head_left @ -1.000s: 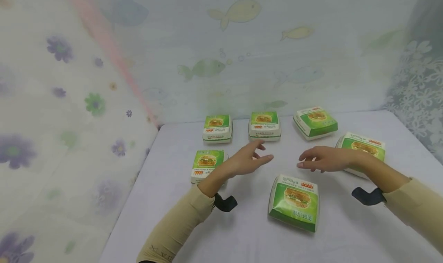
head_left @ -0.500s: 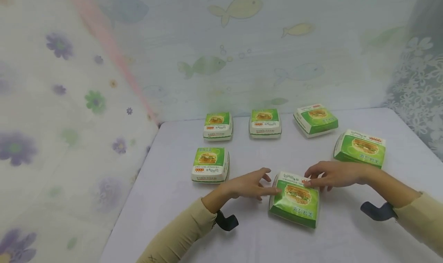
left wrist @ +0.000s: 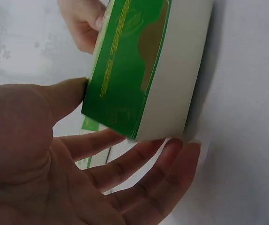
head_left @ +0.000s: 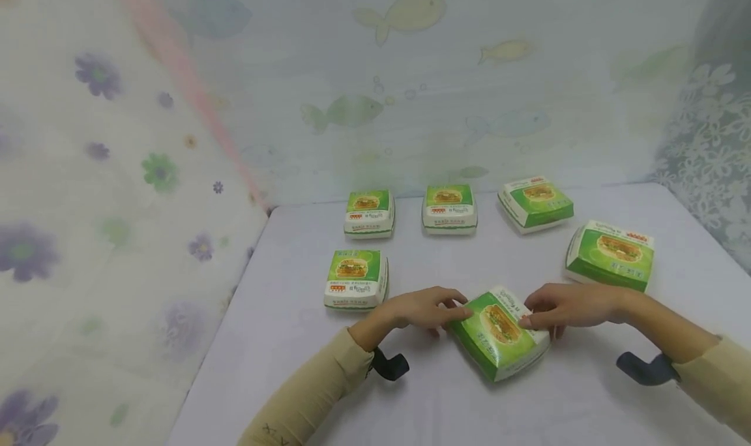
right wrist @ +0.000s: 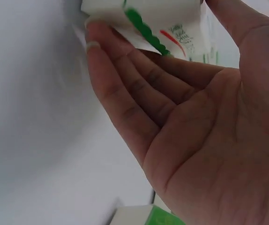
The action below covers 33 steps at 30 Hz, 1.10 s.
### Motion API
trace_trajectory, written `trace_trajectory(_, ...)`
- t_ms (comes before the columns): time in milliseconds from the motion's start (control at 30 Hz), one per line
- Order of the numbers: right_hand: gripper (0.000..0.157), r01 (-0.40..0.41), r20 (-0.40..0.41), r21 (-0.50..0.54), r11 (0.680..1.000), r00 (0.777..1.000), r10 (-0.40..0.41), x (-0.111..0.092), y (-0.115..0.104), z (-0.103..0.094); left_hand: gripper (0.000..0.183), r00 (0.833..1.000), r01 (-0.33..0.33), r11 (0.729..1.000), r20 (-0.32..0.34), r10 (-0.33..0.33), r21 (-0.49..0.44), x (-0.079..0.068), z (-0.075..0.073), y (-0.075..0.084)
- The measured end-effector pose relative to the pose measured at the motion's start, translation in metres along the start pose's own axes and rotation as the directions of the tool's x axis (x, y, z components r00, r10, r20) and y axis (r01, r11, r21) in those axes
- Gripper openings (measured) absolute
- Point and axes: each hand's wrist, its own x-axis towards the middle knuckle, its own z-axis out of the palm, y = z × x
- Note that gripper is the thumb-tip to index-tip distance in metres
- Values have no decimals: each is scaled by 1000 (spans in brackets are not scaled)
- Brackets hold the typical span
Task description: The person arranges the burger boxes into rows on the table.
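Note:
A green-and-white burger box [head_left: 499, 332] sits near the front of the table, turned at an angle, between both hands. My left hand [head_left: 428, 308] holds its left corner. In the left wrist view the thumb [left wrist: 69, 96] lies at the top edge of the box, and the other fingers curve along its lower side. At the opposite corner my right hand [head_left: 577, 304] grips the box, thumb on top. The right wrist view has its fingers [right wrist: 120, 79] at the lower edge of the white side of the box [right wrist: 172, 23].
Similar burger boxes stand around: one at left [head_left: 354, 280], one back left [head_left: 369, 214], one back middle [head_left: 449, 210], one back right [head_left: 535, 203] and one right [head_left: 611, 255], close beyond my right hand. A fish-patterned curtain [head_left: 422, 126] hangs behind the white table [head_left: 281, 289].
Both hands have come down and toward me onto the front box, thumbs on its top. The box has turned so one corner points toward me. The other boxes stay put.

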Motion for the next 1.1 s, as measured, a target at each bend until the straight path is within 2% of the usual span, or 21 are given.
trace_trajectory(167, 29, 59, 58, 19, 998, 997, -60, 5, -2, 3, 46, 999, -2, 1000, -43, 2, -3, 4, -4, -1)
trace_trajectory(233, 27, 88, 69, 11, 996, 994, -88, 5, -3, 2, 48, 999, -3, 1000, -52, 3, -3, 4, -3, -3)
trace_trajectory(433, 33, 97, 45, -20, 995, 994, -96, 5, -12, -8, 61, 997, 10, 999, -76, -13, -38, -5, 2, -7)
trace_trajectory(500, 31, 94, 43, -16, 995, 995, -93, 7, -14, -8, 62, 996, 8, 998, -84, -13, -61, -7, 5, -8)
trace_trajectory(700, 32, 90, 56, -5, 996, 994, -89, 10, -12, -5, 53, 992, 4, 999, -124, -8, -37, -8, 10, -9)
trace_trajectory(933, 32, 36, 44, 27, 999, 998, -38, 7, -14, 0, 47, 993, -46, 995, -113, 35, -92, -3, 9, -10)
trace_trajectory(1100, 34, 14, 45, 42, 999, 999, -16, 8, -13, 2, 45, 991, -68, 996, -123, 61, -50, 0, 5, -8)
